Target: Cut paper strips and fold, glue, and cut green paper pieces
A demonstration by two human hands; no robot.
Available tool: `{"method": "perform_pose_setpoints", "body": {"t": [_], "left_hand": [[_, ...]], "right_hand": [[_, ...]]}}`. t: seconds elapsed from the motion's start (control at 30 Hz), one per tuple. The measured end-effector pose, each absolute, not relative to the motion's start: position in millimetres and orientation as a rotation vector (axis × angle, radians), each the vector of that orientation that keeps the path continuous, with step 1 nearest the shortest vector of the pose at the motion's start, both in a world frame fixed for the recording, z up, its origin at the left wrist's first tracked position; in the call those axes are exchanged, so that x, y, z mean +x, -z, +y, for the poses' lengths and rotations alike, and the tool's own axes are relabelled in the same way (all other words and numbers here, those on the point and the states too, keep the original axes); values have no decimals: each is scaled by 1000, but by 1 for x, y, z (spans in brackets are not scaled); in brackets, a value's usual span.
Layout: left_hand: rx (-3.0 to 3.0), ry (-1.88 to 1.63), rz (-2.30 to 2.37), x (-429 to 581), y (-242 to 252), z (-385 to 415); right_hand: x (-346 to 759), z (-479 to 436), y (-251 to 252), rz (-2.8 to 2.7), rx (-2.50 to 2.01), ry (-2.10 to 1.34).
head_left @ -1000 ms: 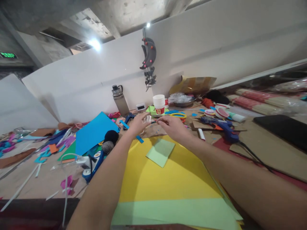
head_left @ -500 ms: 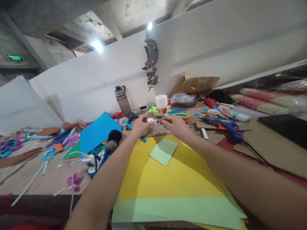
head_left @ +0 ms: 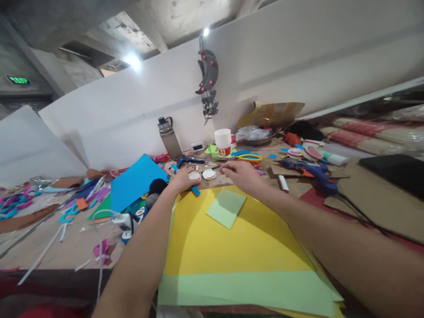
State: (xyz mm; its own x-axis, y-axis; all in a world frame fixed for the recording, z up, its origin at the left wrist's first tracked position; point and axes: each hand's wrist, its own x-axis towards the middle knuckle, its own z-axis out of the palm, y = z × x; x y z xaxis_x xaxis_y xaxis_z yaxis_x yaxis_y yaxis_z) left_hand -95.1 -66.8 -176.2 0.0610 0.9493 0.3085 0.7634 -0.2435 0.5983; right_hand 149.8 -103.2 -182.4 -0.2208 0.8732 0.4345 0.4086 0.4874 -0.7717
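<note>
Well to the left of the grip, a crumpled magenta piece [head_left: 104,252] is seen. Closer in, a flat bright-blue rectangular sheet [head_left: 132,185] is laid, followed by a round black ball [head_left: 158,185]. Beyond the grip, a grey translucent bottle with a black lid [head_left: 170,141] is stood near the white wall panel [head_left: 132,119]. The fingers of the left hand [head_left: 184,179] are bent around 1 small white round disc [head_left: 195,176]; whether it is gripped or only touched cannot be told. Between the 2 hands, a 2nd white round disc [head_left: 209,175] is left apart from the fingers. Behind it, a stack of white paper cups [head_left: 222,139] is stood; in front, a pale-green paper square [head_left: 226,208] is laid on a large yellow sheet [head_left: 238,247]. The fingertips of the right hand [head_left: 240,172] are brought close together; whether anything is pinched cannot be told. Past the right hand, yellow-handled scissors [head_left: 251,157] and a dark-blue glue gun [head_left: 324,180] are seen.
</note>
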Motion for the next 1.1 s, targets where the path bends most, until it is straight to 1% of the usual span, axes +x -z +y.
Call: {"method": "perform_pose_setpoints", "body": {"t": [0.1, 0.2, 0.3, 0.43, 0.57, 0.8, 1.0, 1.1], "left_hand": [[2131, -879, 1669, -91, 161, -73], [2149, -839, 1432, -78, 149, -88], [2147, -664, 1198, -55, 149, -109], [2245, -528, 1080, -29, 152, -131], [2344, -369, 1041, -20, 150, -138], [2445, -346, 1040, -21, 163, -130], [2338, -284, 1059, -20, 160, -131], [2177, -349, 1066, -25, 152, -131]], "right_hand": [[153, -104, 179, -1804, -1097, -620], [158, -102, 173, -1776, -1121, -610], [163, -99, 169, -1697, -1132, -658], [164, -97, 168, -1617, -1149, -727], [163, -99, 169, -1656, -1136, -745], [163, -98, 172, -1690, -1148, -733], [162, -99, 172, -1717, -1141, -719], [165, -97, 170, -1718, -1150, -758]]}}
